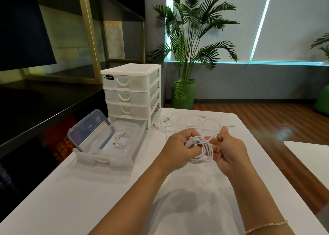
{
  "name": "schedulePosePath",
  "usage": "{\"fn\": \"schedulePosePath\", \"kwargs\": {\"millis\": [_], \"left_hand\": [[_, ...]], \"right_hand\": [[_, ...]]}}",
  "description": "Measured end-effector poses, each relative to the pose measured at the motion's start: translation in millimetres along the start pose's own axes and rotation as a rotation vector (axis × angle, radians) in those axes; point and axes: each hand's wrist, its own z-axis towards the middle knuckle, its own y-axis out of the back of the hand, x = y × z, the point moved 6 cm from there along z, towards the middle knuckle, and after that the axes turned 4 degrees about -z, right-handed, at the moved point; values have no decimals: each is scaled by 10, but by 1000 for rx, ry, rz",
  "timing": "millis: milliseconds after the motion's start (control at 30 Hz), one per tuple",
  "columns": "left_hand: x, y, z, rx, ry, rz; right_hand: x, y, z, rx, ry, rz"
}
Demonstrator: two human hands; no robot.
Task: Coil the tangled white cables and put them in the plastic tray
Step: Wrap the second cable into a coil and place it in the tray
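My left hand [179,148] grips a coil of white cable [201,150] held above the white table [106,190]. My right hand [226,145] pinches the loose end of that same cable and cradles the coil from the right. A clear plastic tray [114,160], pulled out in front of the drawer unit, holds one coiled white cable [122,138]. More tangled white cables [179,121] lie loose on the table beyond my hands.
A white drawer unit with three shut drawers [131,92] stands at the table's back left. A clear lid with a blue rim [90,130] leans in the tray. A potted palm [185,56] stands on the wooden floor behind. Another white table edge [309,156] lies at right.
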Motion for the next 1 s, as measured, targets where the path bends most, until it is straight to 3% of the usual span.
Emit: {"fn": "schedulePosePath", "kwargs": {"millis": [233, 333, 467, 633, 767, 867, 1000], "left_hand": [[-168, 27, -67, -188, -307, 293], [-202, -51, -79, -127, -442, 457], [-165, -143, -80, -18, -488, 562], [-141, 0, -48, -144, -471, 506], [-91, 133, -64, -378, -373, 549], [-40, 239, -70, -514, -235, 508], [35, 273, -46, -532, -93, 494]], "right_hand": [[-138, -100, 23, 71, -160, 189], [-193, -147, 12, 140, -231, 207], [-213, -196, -12, 235, -277, 247], [-250, -199, 32, 238, -292, 322], [-109, -251, -37, 341, -183, 246], [-33, -336, -107, 446, 3, -5], [-48, -461, -198, 471, 260, -311]]}}
